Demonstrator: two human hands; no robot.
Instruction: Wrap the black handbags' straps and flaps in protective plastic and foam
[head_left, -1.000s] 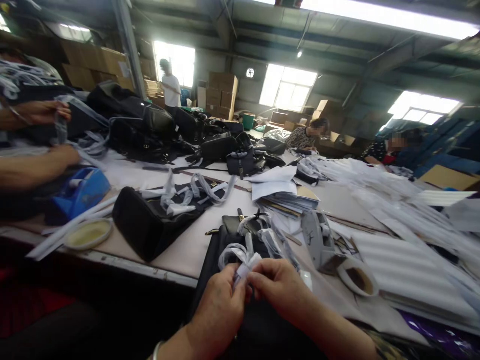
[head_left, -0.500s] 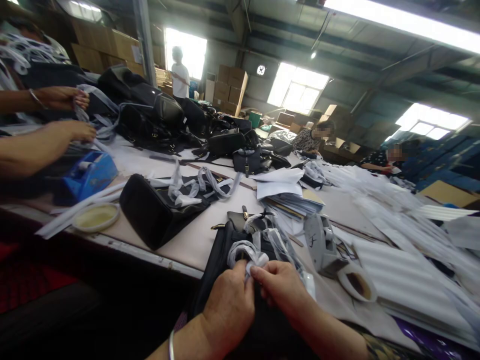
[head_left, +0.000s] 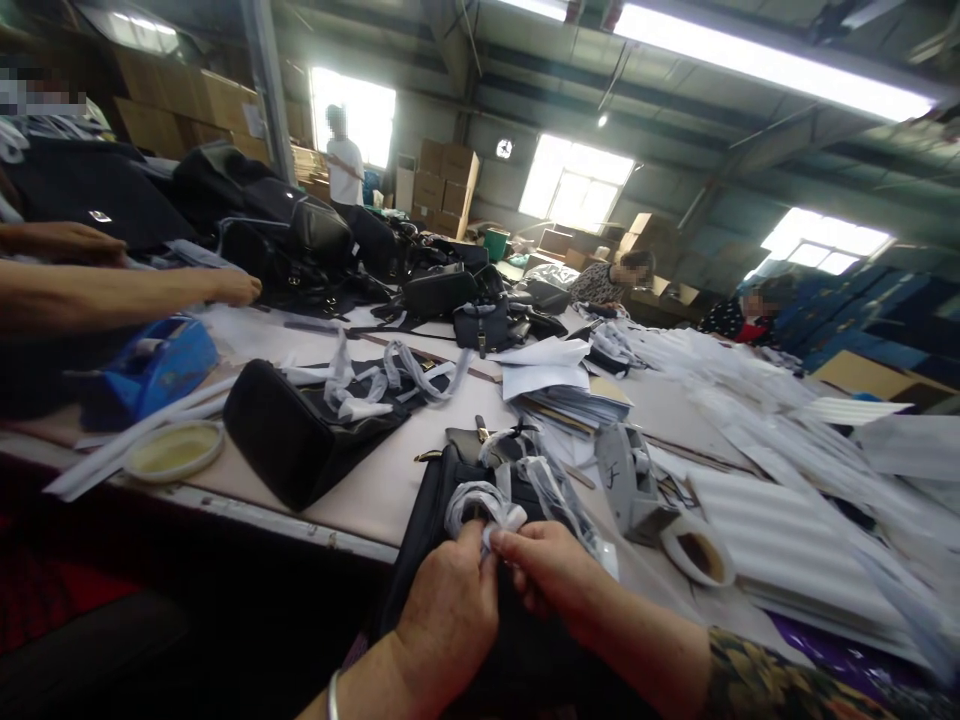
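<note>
A black bag [head_left: 429, 520] leans at the near table edge, with a plastic-wrapped strap [head_left: 471, 497] coiled on its front. My left hand [head_left: 454, 595], a bangle on its wrist, has its fingers closed on the wrapped strap. My right hand [head_left: 544, 570] pinches the white end of the wrapping just beside the left fingertips. Both hands are close together over the bag. More clear wrapping [head_left: 559, 495] lies along the bag's right side. What the fingers cover is hidden.
Another black bag [head_left: 281, 435] lies left, near a yellow tape roll [head_left: 174, 450] and a blue dispenser [head_left: 161, 370]. A co-worker's arms [head_left: 127, 295] reach in from the left. Papers [head_left: 547, 370], a grey dispenser [head_left: 630, 480] and foam sheets [head_left: 780, 530] lie right.
The view has shifted slightly, moving the scene a little left. The co-worker's nearer hand has reached further right. My hands keep the same hold on the wrapped strap.
</note>
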